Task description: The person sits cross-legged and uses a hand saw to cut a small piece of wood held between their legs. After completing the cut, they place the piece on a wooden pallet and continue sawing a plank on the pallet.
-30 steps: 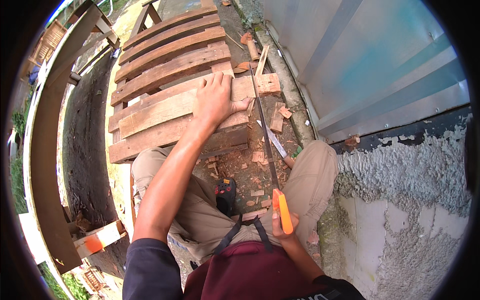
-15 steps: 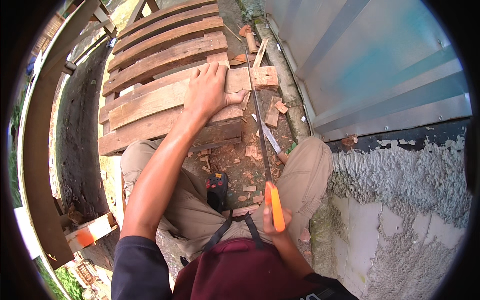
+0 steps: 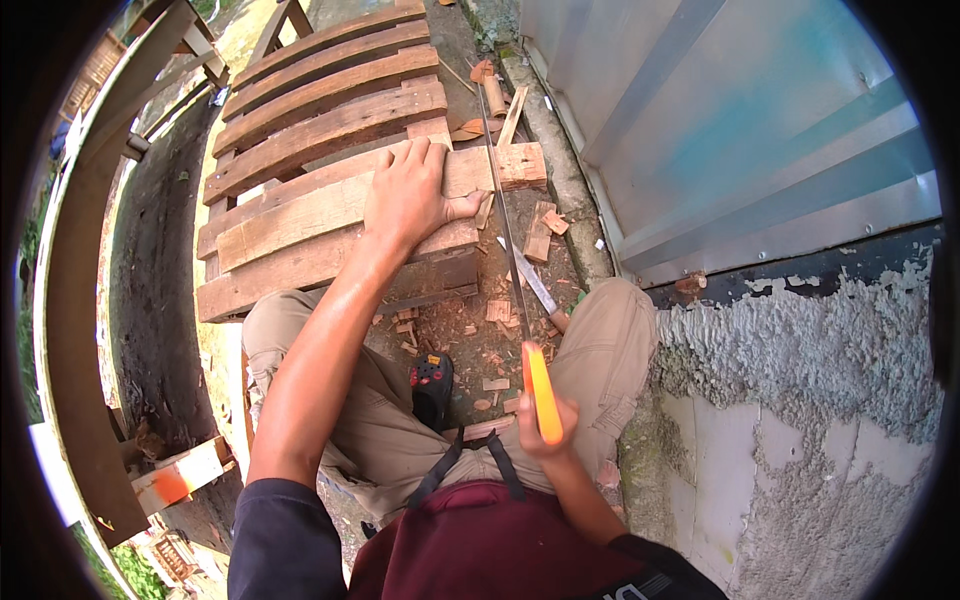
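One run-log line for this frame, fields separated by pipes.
left hand flat on plank | right hand grips orange-handled saw | blade beside plank end | offcuts on ground

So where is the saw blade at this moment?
In the head view, the saw blade runs up from the orange handle in the right hand, crossing the plank end just right of the left hand.

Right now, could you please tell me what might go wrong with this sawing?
1. The left hand presses the plank with its thumb close to the saw; a jumping blade could cut it.
2. The plank's end overhangs and may splinter.
3. Offcuts litter the ground near the sandal, poor footing.
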`<action>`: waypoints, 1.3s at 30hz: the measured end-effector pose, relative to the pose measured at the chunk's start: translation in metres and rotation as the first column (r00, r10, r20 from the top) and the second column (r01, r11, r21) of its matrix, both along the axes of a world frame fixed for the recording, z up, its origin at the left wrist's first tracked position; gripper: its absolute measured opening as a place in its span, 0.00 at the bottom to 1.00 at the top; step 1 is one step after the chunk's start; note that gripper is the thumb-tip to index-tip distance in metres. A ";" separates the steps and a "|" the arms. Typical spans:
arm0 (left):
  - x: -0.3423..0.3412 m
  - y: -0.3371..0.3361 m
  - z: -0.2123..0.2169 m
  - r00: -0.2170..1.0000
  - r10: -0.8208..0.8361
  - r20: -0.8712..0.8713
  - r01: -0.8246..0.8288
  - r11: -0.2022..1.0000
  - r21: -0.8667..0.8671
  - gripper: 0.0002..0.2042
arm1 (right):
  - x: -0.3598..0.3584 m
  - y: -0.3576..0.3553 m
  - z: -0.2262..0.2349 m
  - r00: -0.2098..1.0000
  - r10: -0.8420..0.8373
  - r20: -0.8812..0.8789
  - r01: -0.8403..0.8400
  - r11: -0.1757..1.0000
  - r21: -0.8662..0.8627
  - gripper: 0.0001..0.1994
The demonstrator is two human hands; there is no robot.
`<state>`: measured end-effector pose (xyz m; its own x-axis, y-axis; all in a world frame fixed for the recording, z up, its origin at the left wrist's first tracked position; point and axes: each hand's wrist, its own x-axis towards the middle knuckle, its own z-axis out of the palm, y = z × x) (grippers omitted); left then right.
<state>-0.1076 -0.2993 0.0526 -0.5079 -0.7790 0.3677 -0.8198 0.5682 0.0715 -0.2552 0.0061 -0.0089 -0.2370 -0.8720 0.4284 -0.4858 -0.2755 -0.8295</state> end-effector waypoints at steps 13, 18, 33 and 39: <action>-0.007 -0.001 0.006 1.000 -0.020 -0.023 0.020 1.000 0.003 0.38 | 0.004 -0.142 0.032 0.945 -0.079 0.318 0.063 0.996 0.058 0.05; 0.002 0.004 -0.004 0.999 0.013 -0.038 -0.013 1.000 0.001 0.36 | -0.006 0.058 -0.007 0.998 0.028 -0.055 -0.027 0.999 0.017 0.05; -0.006 -0.005 -0.005 0.998 0.000 -0.064 0.001 1.000 0.016 0.39 | -0.010 -0.042 -0.008 0.965 -0.027 0.261 0.006 0.997 0.081 0.06; 0.000 -0.002 -0.006 0.995 -0.012 -0.094 0.009 0.999 -0.031 0.38 | -0.008 0.008 -0.014 0.994 -0.015 0.110 0.006 0.996 0.088 0.10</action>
